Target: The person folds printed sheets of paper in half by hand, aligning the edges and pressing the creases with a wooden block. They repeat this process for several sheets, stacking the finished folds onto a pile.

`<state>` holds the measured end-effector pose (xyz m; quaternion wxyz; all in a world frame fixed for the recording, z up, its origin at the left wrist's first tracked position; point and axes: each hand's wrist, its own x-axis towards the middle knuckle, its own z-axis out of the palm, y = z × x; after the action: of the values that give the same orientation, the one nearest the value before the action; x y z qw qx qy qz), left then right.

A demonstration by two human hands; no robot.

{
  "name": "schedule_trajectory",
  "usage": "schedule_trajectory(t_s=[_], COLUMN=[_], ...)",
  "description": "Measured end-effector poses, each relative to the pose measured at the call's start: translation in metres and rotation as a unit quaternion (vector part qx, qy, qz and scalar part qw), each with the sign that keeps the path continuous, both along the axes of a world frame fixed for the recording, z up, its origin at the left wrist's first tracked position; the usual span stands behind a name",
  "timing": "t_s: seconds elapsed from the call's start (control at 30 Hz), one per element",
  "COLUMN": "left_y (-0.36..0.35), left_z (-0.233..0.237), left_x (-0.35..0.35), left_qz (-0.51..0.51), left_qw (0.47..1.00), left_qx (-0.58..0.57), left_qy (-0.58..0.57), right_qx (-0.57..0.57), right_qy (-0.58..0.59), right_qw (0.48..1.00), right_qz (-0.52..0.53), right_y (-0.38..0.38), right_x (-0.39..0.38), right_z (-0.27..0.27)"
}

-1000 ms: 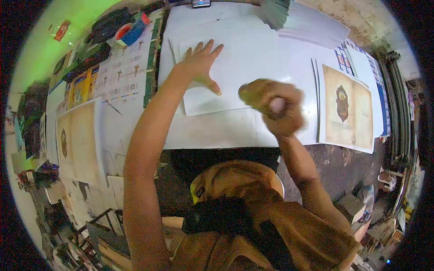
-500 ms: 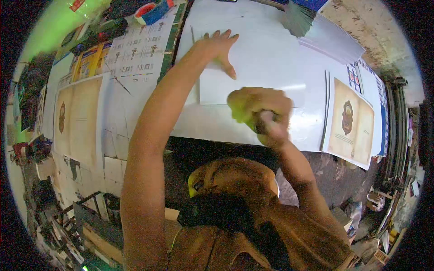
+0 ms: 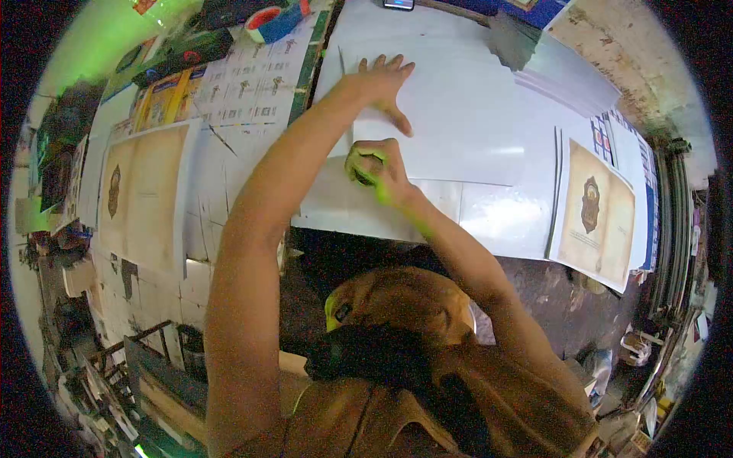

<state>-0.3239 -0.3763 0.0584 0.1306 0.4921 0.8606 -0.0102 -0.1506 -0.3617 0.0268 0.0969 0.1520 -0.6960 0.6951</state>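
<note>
My left hand (image 3: 388, 88) lies with its fingers spread on a large white sheet of paper (image 3: 458, 122). Just below it, by the sheet's near left corner, my right hand (image 3: 379, 169) is closed in a fist resting against the paper's near edge. Something dark shows between its curled fingers, too hidden to name. Under the sheet is a white, glossy table surface (image 3: 496, 214). A thin pointed dark strip (image 3: 341, 59) lies left of my left hand.
A stack of paper (image 3: 569, 76) stands at the back right. Printed parchment-look sheets (image 3: 592, 214) lie to the right, with a similar print (image 3: 145, 198) to the left. Tape rolls (image 3: 273, 24) sit at the back left, and a phone (image 3: 398, 4) at the far edge.
My right hand has swept left along the sheet's near edge, ending near its left corner. My left hand stays spread on the paper. The camera view has shifted slightly.
</note>
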Motion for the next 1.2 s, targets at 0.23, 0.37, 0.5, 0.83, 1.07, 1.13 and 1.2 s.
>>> schedule_trajectory(t_s=[0.23, 0.37, 0.5, 0.83, 1.07, 1.13, 1.2], left_y=[-0.018, -0.044, -0.046, -0.036, -0.042, -0.042, -0.056], left_z=[-0.003, -0.016, -0.026, -0.054, 0.031, 0.020, 0.007], left_x=[0.010, 0.035, 0.110, 0.123, 0.230, 0.260, 0.256], left_qz=[0.028, 0.043, 0.149, 0.201, 0.056, 0.098, 0.138], left_qw=[0.996, 0.982, 0.950, 0.927, 0.885, 0.906, 0.894], left_qx=[0.081, 0.181, 0.239, 0.296, 0.354, 0.323, 0.373], left_qy=[0.026, 0.036, 0.132, 0.113, -0.297, -0.254, -0.206], right_qx=[-0.078, -0.106, -0.038, -0.129, -0.126, -0.081, -0.001], right_qy=[-0.081, -0.051, 0.056, 0.016, -0.111, -0.103, -0.050], right_qw=[0.991, 0.975, 0.933, 0.907, 0.934, 0.947, 0.972], right_qz=[-0.070, -0.190, -0.353, -0.400, -0.315, -0.293, -0.230], right_y=[0.001, 0.031, 0.089, 0.144, 0.097, 0.075, 0.060], right_x=[0.024, 0.061, 0.092, 0.132, 0.139, 0.136, 0.132], right_z=[0.020, 0.060, 0.067, 0.055, 0.056, 0.060, 0.063])
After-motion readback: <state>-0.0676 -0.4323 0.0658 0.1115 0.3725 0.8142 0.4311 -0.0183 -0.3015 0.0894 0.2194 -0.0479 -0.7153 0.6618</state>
